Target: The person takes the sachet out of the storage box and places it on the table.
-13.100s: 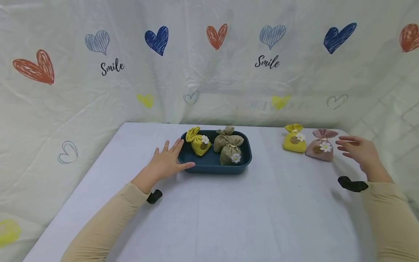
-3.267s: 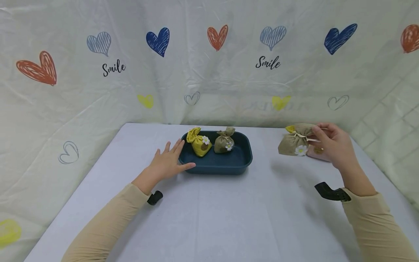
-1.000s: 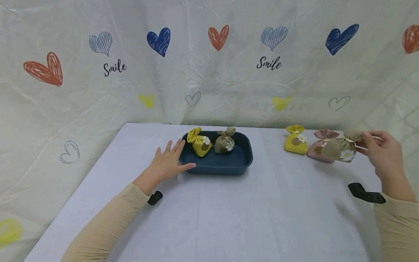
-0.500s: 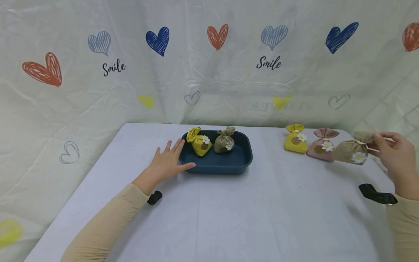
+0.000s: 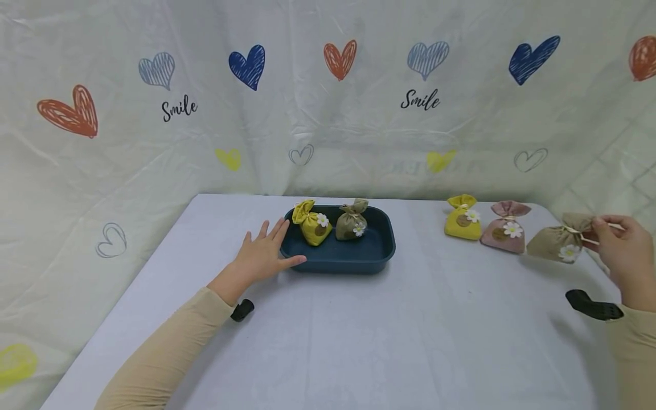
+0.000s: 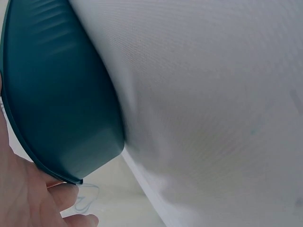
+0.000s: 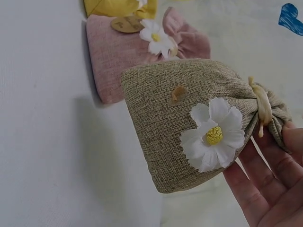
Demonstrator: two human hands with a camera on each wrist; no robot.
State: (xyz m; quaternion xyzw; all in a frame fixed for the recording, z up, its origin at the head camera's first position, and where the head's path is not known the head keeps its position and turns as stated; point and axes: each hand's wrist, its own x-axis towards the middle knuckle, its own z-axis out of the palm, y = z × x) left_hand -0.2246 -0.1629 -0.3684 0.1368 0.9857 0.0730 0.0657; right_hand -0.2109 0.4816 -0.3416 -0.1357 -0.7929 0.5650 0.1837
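My right hand (image 5: 626, 256) pinches the gathered neck of a khaki cloth sachet (image 7: 189, 118) with a white daisy on it. In the head view this sachet is tilted, just right of a pink sachet (image 5: 504, 230). A yellow sachet (image 5: 462, 222) stands left of the pink one. My left hand (image 5: 258, 256) lies spread with straight fingers against the left end of a dark blue tray (image 5: 338, 266). Inside the tray sit a yellow sachet (image 5: 314, 226) and a khaki sachet (image 5: 351, 221), with bare floor on the right.
The white table (image 5: 359, 341) carries the tray and the row of sachets near its back edge. A pale curtain (image 5: 359, 125) printed with hearts hangs behind it. The table's right edge runs close to my right hand.
One khaki sachet has left the tray in my right hand and gone right, past the yellow and pink ones. Lately it has moved slightly further right and lower. The left hand stays put.
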